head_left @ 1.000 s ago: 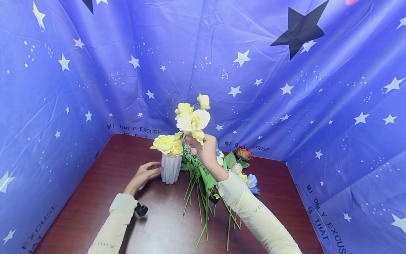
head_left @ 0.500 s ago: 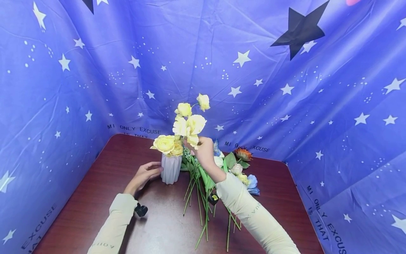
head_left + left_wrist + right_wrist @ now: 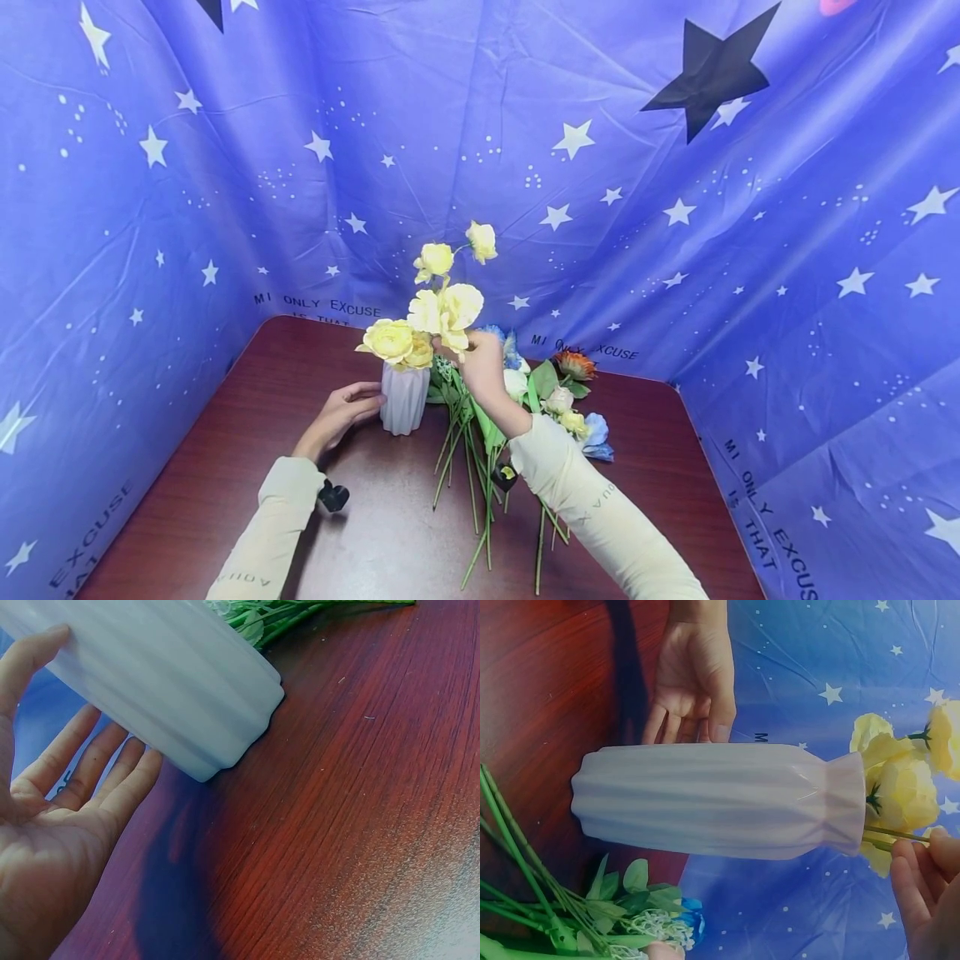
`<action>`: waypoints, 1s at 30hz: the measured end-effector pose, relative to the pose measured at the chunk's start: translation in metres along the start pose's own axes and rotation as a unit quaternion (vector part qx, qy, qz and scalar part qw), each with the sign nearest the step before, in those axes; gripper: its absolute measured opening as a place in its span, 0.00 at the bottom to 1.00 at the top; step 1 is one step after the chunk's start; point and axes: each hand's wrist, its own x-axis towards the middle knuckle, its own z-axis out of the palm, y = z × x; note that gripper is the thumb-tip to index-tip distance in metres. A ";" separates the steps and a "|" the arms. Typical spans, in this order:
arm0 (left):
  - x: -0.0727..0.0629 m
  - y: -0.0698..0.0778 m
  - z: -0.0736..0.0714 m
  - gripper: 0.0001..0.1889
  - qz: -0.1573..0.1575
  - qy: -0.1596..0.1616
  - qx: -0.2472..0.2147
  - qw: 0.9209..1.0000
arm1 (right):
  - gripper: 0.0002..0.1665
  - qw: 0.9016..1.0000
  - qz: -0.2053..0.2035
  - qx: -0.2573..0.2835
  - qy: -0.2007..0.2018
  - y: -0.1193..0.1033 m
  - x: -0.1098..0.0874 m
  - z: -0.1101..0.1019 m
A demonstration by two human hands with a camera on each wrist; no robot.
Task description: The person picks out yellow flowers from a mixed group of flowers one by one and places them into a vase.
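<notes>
A white fluted vase (image 3: 405,402) stands upright on the table, with yellow flowers (image 3: 388,340) at its mouth. My left hand (image 3: 341,418) touches the vase's left side; in the left wrist view its fingers (image 3: 135,778) lie fairly straight against the wall, thumb on the other side. Above the rim, my right hand (image 3: 483,371) pinches the green stem (image 3: 889,833) of a yellow flower spray (image 3: 459,307) with several blooms. In the right wrist view that stem runs into the vase (image 3: 720,801); its lower end is hidden inside.
Loose flowers lie right of the vase, their green stems (image 3: 474,492) pointing to the near edge. Among them are an orange bloom (image 3: 576,364), blue petals (image 3: 597,432) and a white one (image 3: 515,383). A starry blue cloth (image 3: 450,125) surrounds the dark red table (image 3: 247,417).
My right hand and the yellow spray have moved slightly left and down toward the vase mouth. The left hand and the vase have stayed in place.
</notes>
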 end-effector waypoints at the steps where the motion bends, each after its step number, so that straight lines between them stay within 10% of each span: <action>1: 0.000 0.000 0.000 0.29 0.000 0.000 0.000 1.000 | 0.17 1.000 -0.003 0.009 0.004 0.000 0.000 0.000; 14: 0.000 0.002 -0.001 0.29 -0.008 -0.003 0.001 1.000 | 0.11 0.997 0.018 0.080 0.006 0.000 0.001 0.003; 26: -0.002 0.006 0.001 0.30 -0.011 -0.004 0.004 1.000 | 0.06 1.000 -0.019 -0.010 -0.023 0.006 0.005 0.004; 30: -0.002 0.005 0.001 0.30 -0.011 -0.005 0.003 1.000 | 0.27 0.999 -0.017 -0.031 -0.032 0.009 0.006 0.005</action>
